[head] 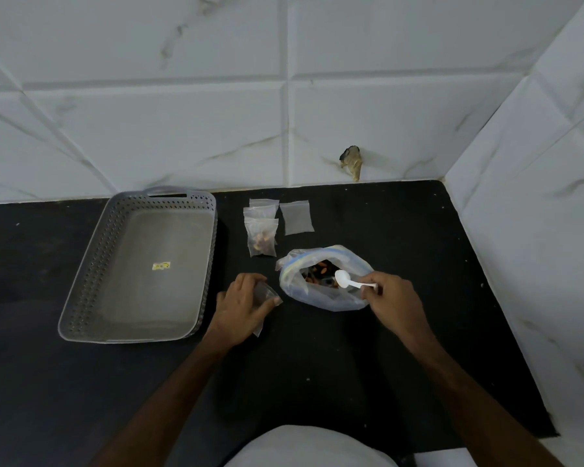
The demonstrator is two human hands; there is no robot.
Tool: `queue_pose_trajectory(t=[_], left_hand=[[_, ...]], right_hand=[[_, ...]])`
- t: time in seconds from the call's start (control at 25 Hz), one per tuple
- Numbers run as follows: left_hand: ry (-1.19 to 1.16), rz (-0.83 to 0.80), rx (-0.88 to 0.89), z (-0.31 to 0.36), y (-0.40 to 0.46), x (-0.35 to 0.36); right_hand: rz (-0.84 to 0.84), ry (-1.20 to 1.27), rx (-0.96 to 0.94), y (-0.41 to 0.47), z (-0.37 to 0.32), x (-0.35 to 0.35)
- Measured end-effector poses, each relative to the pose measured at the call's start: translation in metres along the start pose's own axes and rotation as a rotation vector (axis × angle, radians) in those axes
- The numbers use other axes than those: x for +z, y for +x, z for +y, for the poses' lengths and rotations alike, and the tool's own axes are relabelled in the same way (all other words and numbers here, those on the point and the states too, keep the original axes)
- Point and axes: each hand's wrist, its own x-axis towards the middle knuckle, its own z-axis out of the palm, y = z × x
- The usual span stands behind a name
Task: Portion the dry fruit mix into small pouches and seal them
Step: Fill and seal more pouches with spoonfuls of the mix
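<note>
A large clear zip bag of dry fruit mix stands open on the black counter. My right hand pinches the handle of a white plastic spoon, whose bowl hovers over the bag's mouth. Left of the bag, my left hand holds a small clear pouch between thumb and fingers, just above the counter. Behind the bag lies a small pouch with some mix inside, on top of a few flat pouches. One more flat pouch lies to their right.
A grey perforated plastic tray with nothing in it but a small yellow sticker sits at the left. White marble-look tiled walls close the back and the right side of the counter. A brownish chipped spot marks the back wall.
</note>
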Motion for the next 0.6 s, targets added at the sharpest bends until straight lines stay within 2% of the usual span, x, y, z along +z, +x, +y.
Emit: queue_pose_trajectory(t=[0.2, 0.36, 0.48, 0.6], left_hand=[[0.018, -0.018, -0.032, 0.007, 0.015, 0.000], [-0.046, 0.035, -0.021, 0.021, 0.032, -0.001], [-0.079, -0.015, 0.010, 0.046, 0.053, -0.002], [-0.130, -0.139, -0.042, 0.066, 0.075, 0.006]], right_hand=[[0.141, -0.368, -0.240, 0.010, -0.013, 0.006], [0.261, -0.512, -0.341, 0.027, -0.021, 0.004], [0.228, -0.589, -0.331, 0.040, -0.022, 0.010], [0.177, -0.568, -0.295, 0.048, -0.023, 0.016]])
